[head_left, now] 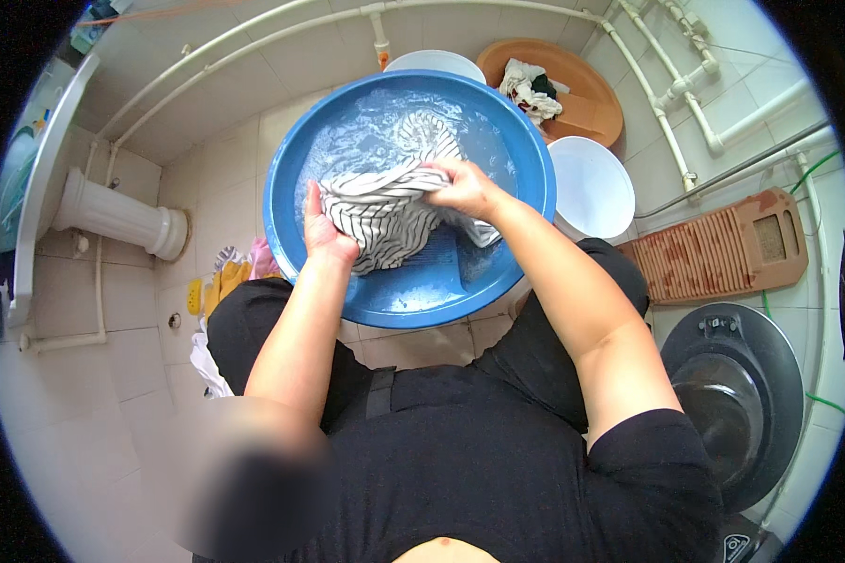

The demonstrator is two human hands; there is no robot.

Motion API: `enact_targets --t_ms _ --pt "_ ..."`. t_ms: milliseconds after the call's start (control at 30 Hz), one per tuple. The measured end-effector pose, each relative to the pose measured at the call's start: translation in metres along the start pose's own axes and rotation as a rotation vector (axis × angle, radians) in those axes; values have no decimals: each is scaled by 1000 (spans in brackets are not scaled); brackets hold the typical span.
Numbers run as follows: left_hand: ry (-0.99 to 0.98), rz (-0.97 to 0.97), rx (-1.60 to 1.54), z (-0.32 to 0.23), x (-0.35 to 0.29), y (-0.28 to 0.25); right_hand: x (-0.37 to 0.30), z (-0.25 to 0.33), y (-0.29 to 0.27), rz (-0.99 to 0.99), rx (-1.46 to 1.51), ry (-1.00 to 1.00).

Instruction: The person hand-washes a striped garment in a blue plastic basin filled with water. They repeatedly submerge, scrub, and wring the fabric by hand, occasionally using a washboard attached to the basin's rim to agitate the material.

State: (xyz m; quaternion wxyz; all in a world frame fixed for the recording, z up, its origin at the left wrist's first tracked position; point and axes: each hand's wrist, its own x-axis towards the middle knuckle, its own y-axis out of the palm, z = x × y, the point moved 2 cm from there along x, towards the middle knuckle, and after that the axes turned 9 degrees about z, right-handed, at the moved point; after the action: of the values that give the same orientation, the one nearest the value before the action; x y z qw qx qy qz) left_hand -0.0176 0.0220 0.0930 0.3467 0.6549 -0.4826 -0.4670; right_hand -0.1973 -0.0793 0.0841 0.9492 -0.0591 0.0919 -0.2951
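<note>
The cloth (377,218), white with dark stripes, is inside the blue tub (413,315), bunched between the two hands. Its left edge lies against the left hand (330,231), and a twisted fold along its top runs across to the right hand (468,190). The middle sags toward the tub's near edge, over the ridged slope (434,253) built into that side. Another part trails past the right hand toward the tub's far edge, into the rippling water (366,117), and a further bit hangs below the right hand near the tub's right side.

The right hand is closed on the fold, its thumb and fingers pinching the cloth from above, knuckles up. The left hand is just inside the tub's left edge, with one digit pointing up beside the cloth and the heel of the palm turned toward it. Its other fingers are hidden by the cloth, so how far they are bent, or whether they grip, cannot be told.

The left forearm rises almost straight from the lower left, leaning slightly right. The right arm comes in from the lower right, bent at the elbow, its forearm slanting up and left over the tub's near right edge. Both hands are at about the tub's mid-depth, the right one a little nearer the far edge.
</note>
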Motion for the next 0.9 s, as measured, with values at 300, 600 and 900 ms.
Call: enact_targets --t_ms 300,600,900 --pt "-305 222 65 31 21 -59 -18 72 113 -99 -632 -728" --pt "-129 363 -47 57 33 -70 11 39 90 -489 -676 -424" --pt "-408 -14 258 56 13 10 23 -9 11 -685 -555 116"
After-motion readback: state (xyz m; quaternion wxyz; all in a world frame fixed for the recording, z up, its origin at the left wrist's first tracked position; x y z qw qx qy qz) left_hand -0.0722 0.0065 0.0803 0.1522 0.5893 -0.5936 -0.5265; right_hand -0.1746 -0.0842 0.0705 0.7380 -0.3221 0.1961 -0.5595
